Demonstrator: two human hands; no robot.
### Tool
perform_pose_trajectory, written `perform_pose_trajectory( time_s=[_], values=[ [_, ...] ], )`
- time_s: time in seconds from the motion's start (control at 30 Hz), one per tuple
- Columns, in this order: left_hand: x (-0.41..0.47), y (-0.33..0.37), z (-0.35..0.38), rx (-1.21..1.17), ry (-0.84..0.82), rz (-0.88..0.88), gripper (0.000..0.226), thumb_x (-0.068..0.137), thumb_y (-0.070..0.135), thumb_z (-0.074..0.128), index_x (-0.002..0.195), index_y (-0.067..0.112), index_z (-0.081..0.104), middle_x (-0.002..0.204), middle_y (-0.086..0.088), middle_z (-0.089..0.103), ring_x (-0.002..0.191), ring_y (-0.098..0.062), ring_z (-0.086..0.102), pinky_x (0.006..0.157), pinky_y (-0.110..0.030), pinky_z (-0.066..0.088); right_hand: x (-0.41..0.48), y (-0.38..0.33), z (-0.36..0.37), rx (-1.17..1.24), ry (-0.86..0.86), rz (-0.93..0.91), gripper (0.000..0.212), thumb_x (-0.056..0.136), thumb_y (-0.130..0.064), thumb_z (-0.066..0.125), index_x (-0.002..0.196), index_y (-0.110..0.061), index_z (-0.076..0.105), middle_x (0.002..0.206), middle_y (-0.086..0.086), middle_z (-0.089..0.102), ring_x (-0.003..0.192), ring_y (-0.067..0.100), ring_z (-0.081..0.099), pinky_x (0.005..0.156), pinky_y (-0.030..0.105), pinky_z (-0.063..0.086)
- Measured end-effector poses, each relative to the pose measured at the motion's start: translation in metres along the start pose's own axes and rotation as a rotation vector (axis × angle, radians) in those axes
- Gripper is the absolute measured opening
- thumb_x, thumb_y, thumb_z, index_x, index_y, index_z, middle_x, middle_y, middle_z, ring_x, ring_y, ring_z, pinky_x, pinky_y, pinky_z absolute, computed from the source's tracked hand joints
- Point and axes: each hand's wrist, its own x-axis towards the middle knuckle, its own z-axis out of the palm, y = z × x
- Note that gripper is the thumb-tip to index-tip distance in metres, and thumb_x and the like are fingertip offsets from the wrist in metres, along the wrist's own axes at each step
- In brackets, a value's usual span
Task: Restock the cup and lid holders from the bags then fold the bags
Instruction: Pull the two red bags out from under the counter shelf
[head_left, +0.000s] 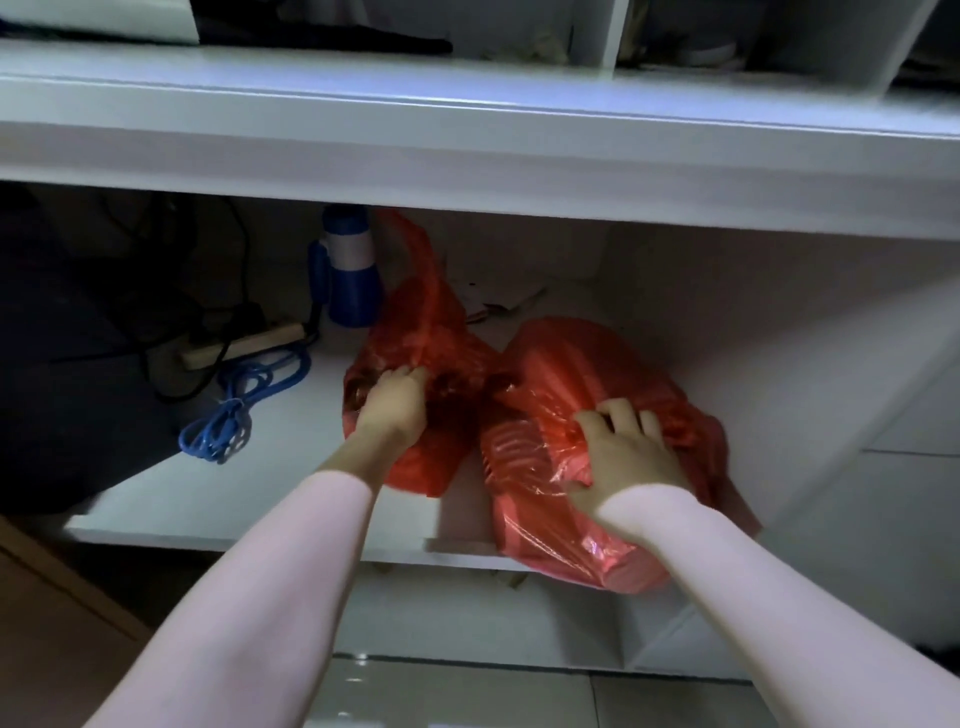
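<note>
Left red bag (410, 322) and right red bag (561, 364) sit touching side by side on the white lower shelf (291, 457), the right one overhanging its front edge. Your left hand (392, 402) grips bunched plastic on the left bag; your right hand (628, 452) curls its fingers into the right bag's top. A coiled blue cable (244, 410) lies to their left

Pale pink, close-fitting sleeves (249, 597) cover both arms. They stop at the wrists, short of the left hand (395, 402) and right hand (623, 449).
</note>
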Motion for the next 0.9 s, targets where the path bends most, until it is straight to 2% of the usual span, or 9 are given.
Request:
perform_pose_trajectory(
  time_s=[0.2, 0.27, 0.4, 0.47, 0.53, 0.67, 0.73, 0.8, 0.9],
  values=[
    [-0.043, 0.023, -0.001, 0.062, 0.323, 0.338, 0.014, 0.076, -0.002, 0.06, 0.086, 0.006, 0.064, 0.085, -0.015, 0.063, 0.087, -0.036, 0.059, 0.1, -0.048, 0.037, -0.01, -0.002, 0.002, 0.073, 0.129, -0.006, 0.03, 0.093, -0.031, 0.053, 0.123, -0.029, 0.047, 0.127, -0.003, 0.033, 0.108, 0.022, 0.028, 0.094, 0.032, 0.033],
    [-0.058, 0.028, -0.005, 0.0, 0.353, 0.434, 0.014, 0.074, -0.008, 0.063, 0.081, 0.004, 0.063, 0.08, -0.016, 0.06, 0.079, -0.036, 0.059, 0.089, -0.049, 0.046, -0.016, -0.003, 0.001, 0.101, 0.149, -0.019, 0.02, 0.091, -0.022, 0.055, 0.11, -0.027, 0.052, 0.121, -0.004, 0.035, 0.098, 0.018, 0.025, 0.085, 0.027, 0.031],
    [-0.09, 0.041, -0.023, -0.372, 0.197, 0.235, 0.015, 0.087, 0.018, 0.05, 0.099, 0.02, 0.057, 0.12, -0.01, 0.054, 0.087, -0.021, 0.055, 0.069, -0.026, 0.035, -0.036, -0.008, -0.003, 0.163, 0.15, -0.022, 0.033, 0.08, 0.002, 0.055, 0.095, -0.027, 0.05, 0.112, -0.005, 0.039, 0.091, 0.022, 0.039, 0.071, 0.025, 0.035],
    [-0.098, 0.051, -0.029, -0.326, 0.168, 0.124, 0.046, 0.076, 0.002, 0.061, 0.112, 0.029, 0.048, 0.154, -0.006, 0.019, 0.083, -0.012, 0.049, 0.07, -0.023, 0.044, -0.047, -0.01, -0.006, 0.168, 0.159, -0.015, 0.039, 0.076, 0.006, 0.053, 0.095, -0.028, 0.049, 0.109, -0.003, 0.04, 0.081, 0.025, 0.042, 0.066, 0.027, 0.036],
    [-0.107, 0.06, -0.037, -0.228, 0.096, 0.04, 0.076, 0.068, -0.014, 0.063, 0.123, 0.033, 0.042, 0.159, -0.001, -0.009, 0.078, -0.021, 0.051, 0.06, -0.028, 0.049, -0.06, -0.01, -0.011, 0.141, 0.195, -0.021, 0.04, 0.076, 0.008, 0.05, 0.099, -0.024, 0.052, 0.106, 0.001, 0.044, 0.073, 0.026, 0.04, 0.064, 0.029, 0.035],
    [-0.126, 0.072, -0.057, -0.155, -0.076, -0.007, 0.051, 0.077, -0.007, 0.049, 0.121, 0.017, 0.057, 0.13, -0.01, 0.047, 0.104, -0.036, 0.056, 0.084, -0.035, 0.049, -0.084, -0.011, -0.019, 0.207, 0.283, -0.066, 0.027, 0.085, 0.0, 0.046, 0.103, -0.018, 0.054, 0.099, 0.004, 0.042, 0.083, 0.023, 0.04, 0.066, 0.03, 0.035],
    [-0.142, 0.072, -0.067, -0.062, -0.015, 0.083, 0.031, 0.082, 0.003, 0.05, 0.111, 0.012, 0.06, 0.108, -0.01, 0.05, 0.101, -0.032, 0.052, 0.081, -0.035, 0.045, -0.095, -0.01, -0.025, 0.266, 0.318, -0.046, 0.018, 0.093, -0.014, 0.04, 0.102, -0.016, 0.055, 0.101, 0.004, 0.047, 0.089, 0.023, 0.044, 0.072, 0.03, 0.037],
    [-0.159, 0.073, -0.081, -0.025, 0.103, 0.204, 0.017, 0.089, 0.021, 0.049, 0.094, 0.008, 0.06, 0.092, -0.011, 0.05, 0.09, -0.03, 0.05, 0.076, -0.038, 0.042, -0.11, -0.01, -0.033, 0.217, 0.358, -0.071, 0.021, 0.087, -0.009, 0.038, 0.1, -0.014, 0.054, 0.098, 0.002, 0.045, 0.089, 0.023, 0.042, 0.071, 0.031, 0.037],
    [-0.185, 0.08, -0.104, -0.054, 0.26, 0.398, 0.018, 0.087, 0.011, 0.046, 0.073, 0.005, 0.054, 0.075, -0.015, 0.051, 0.074, -0.033, 0.049, 0.065, -0.042, 0.04, -0.141, -0.004, -0.038, 0.116, 0.3, -0.109, 0.029, 0.079, 0.0, 0.05, 0.103, -0.016, 0.054, 0.103, 0.005, 0.046, 0.093, 0.026, 0.044, 0.073, 0.036, 0.041]
  ],
)
